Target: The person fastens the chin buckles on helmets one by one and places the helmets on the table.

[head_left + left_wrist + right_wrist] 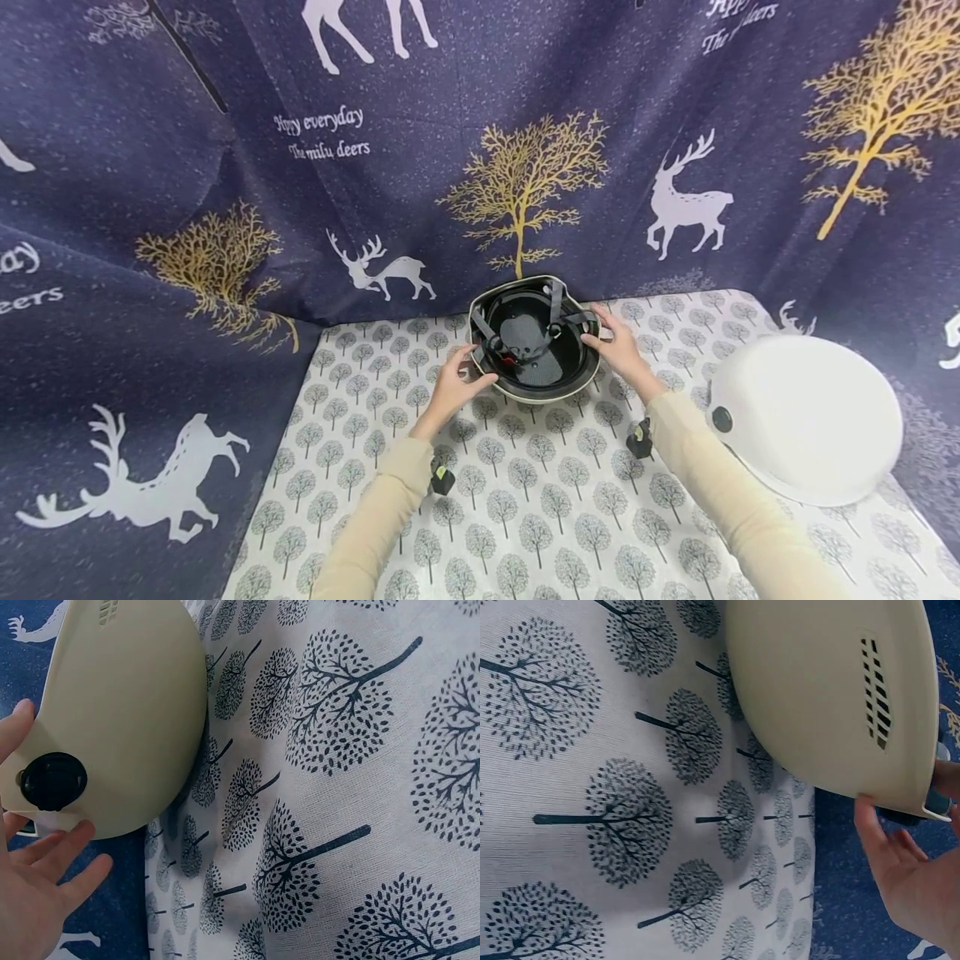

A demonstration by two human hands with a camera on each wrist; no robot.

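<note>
An upturned helmet [536,377] sits at the far side of the table, its black lining and grey chin straps facing up. Its outside is a smooth cream shell [135,712], with a round black knob [54,782] on one side and vent slots [877,690] on the other. My left hand [452,390] grips the left rim, thumb and fingers spread along the edge beside the knob. On the opposite side my right hand [621,348] holds the right rim, the thumb over the edge and the fingertips against the shell.
A second helmet [806,421], white and dome up, stands on the right of the table near my right forearm. The tree-print tablecloth [536,500] covers the table. A dark blue curtain [420,183] with deer and trees hangs close behind the upturned helmet.
</note>
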